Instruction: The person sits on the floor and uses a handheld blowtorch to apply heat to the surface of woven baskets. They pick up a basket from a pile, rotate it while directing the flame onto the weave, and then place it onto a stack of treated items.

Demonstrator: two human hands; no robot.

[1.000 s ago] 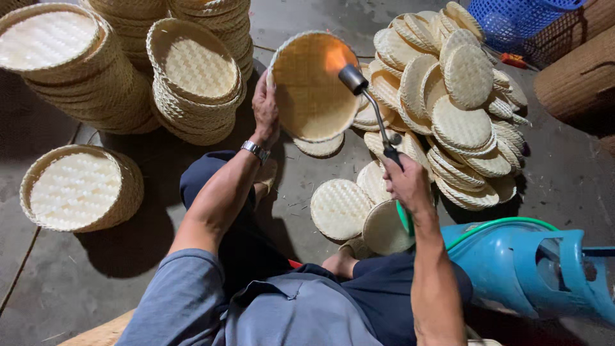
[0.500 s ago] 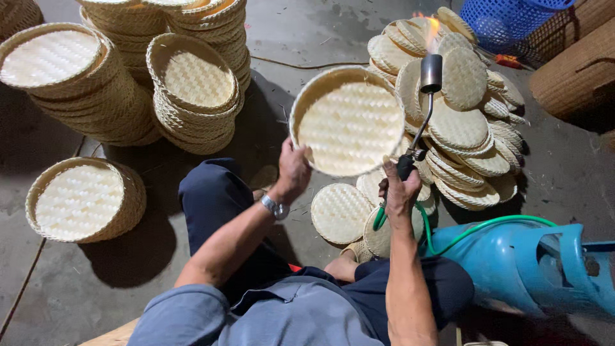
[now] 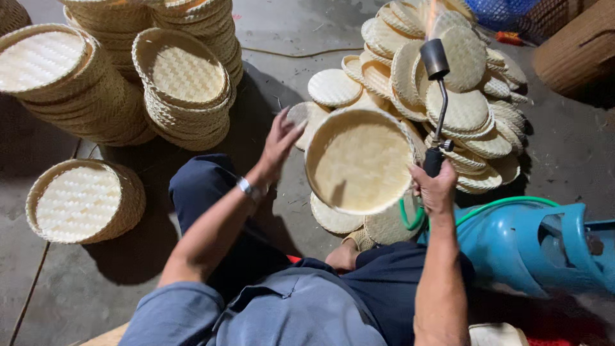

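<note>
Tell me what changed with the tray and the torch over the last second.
The left hand swung the round woven tray from upright in front of the flame down to a lower, flatter pose; its fingers now look open at the rim. The right hand turned the torch upward, away from the tray. The basket stacks stayed put.

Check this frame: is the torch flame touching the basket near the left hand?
No, the torch points up with its flame away from the basket, held in the right hand.

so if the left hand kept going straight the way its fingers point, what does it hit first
Most likely the rim of the round woven tray. The left hand is open, fingers aimed up and right at that edge; depth is hard to judge, so it could pass just behind it.
</note>
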